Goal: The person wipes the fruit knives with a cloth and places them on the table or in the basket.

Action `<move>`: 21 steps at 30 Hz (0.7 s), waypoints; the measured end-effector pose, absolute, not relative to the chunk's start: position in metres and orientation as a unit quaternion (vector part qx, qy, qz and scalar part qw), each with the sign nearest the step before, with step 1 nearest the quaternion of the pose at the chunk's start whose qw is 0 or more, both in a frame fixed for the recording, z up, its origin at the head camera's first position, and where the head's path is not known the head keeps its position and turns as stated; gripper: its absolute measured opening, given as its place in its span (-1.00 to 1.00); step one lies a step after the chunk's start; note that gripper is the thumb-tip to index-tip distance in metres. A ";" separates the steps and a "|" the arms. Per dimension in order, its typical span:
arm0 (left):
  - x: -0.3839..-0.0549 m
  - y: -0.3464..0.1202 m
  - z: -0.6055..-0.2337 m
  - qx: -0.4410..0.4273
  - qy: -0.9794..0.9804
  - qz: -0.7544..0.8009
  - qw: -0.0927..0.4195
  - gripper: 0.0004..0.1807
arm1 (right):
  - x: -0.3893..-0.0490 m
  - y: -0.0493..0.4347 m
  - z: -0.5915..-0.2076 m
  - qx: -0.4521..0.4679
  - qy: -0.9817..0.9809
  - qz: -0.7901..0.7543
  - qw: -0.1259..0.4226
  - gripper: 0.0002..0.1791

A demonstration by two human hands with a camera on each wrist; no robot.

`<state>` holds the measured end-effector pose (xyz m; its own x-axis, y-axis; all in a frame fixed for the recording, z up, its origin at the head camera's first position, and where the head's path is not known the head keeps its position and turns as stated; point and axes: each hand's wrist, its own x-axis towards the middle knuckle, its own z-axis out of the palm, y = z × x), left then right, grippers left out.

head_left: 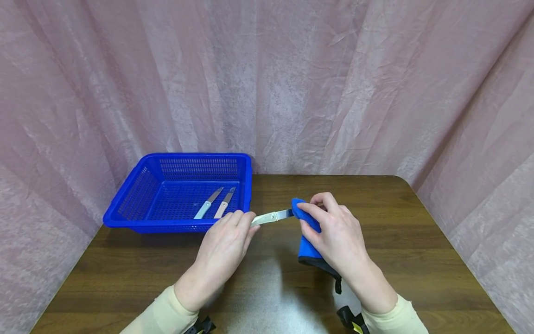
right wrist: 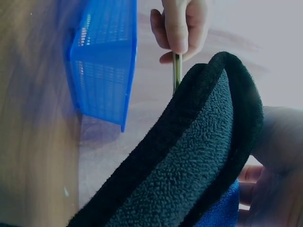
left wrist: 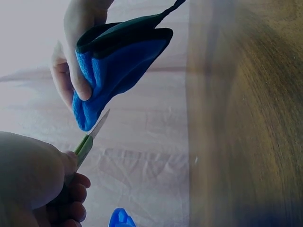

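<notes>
My left hand (head_left: pixel 225 241) grips a small knife (head_left: pixel 266 218) by its pale green handle, with the blade pointing right. The blade's far part meets a folded blue cloth (head_left: pixel 308 248) edged in black, which my right hand (head_left: pixel 337 234) pinches between thumb and fingers. In the left wrist view the blade (left wrist: pixel 100 124) shows beside the cloth's lower end. The cloth's black-trimmed, loosely hanging part fills much of the right wrist view and hides most of the blade there. Both hands are held above the table.
A blue plastic basket (head_left: pixel 167 224) stands at the left, just beyond my left hand. Inside lie two more knives, one with a light blue handle (head_left: pixel 202 210) and one with a pinkish handle (head_left: pixel 221 209). Pink curtains (head_left: pixel 292 93) hang behind the brown wooden table (head_left: pixel 400 241).
</notes>
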<state>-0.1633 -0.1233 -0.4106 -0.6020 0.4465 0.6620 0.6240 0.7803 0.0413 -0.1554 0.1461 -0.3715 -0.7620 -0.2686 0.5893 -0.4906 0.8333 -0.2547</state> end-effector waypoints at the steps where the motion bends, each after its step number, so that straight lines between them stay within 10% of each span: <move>1: -0.163 -0.123 -0.411 -0.304 -0.885 -0.135 0.326 -0.75 | -0.155 0.145 -0.372 0.212 -0.915 0.200 0.279 -0.60; 21: -0.161 -0.120 -0.413 -0.319 -0.878 -0.128 0.332 -0.73 | -0.154 0.130 -0.382 0.280 -0.895 0.181 0.297 -0.63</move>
